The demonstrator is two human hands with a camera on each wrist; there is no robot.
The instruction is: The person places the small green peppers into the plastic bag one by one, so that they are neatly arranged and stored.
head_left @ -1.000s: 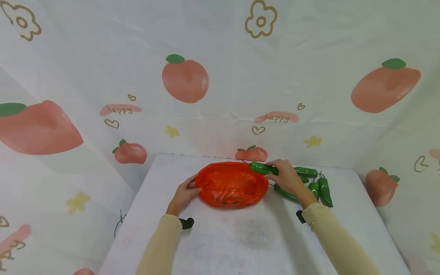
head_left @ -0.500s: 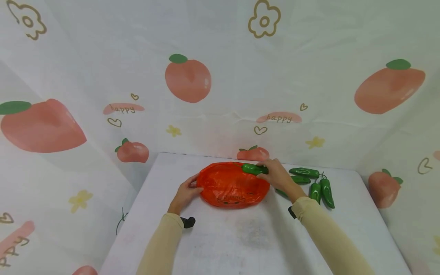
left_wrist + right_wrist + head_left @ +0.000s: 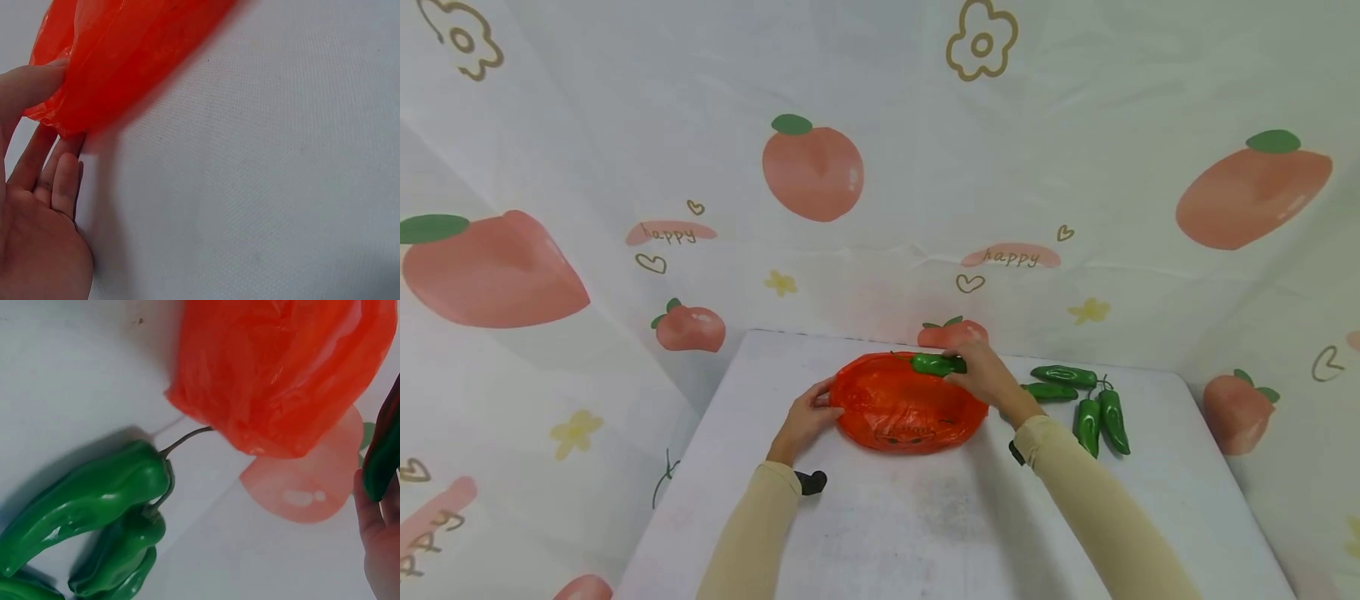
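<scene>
A red plastic bag (image 3: pixel 895 412) lies on the white table with its mouth spread wide. At its left edge my left hand (image 3: pixel 803 421) pinches the plastic; in the left wrist view the thumb (image 3: pixel 37 84) lies on the film, with the fingertips behind it. My right hand (image 3: pixel 985 377) holds a long green chili pepper (image 3: pixel 929 364) by one end, above the far right part of the bag, its stem pointing left. In the right wrist view that pepper (image 3: pixel 384 459) shows dark at the right border, partly cut off.
Several green chili peppers (image 3: pixel 1064 377) lie on the table right of the bag, one partly hidden by my right wrist. A patterned white cloth wall (image 3: pixel 880 283) stands behind the table. Thin green stems (image 3: pixel 666 475) poke up at the left table edge.
My right hand has carried the green chili pepper leftward from the bag's right edge to over the bag. My left hand stays at the bag's left edge.
</scene>
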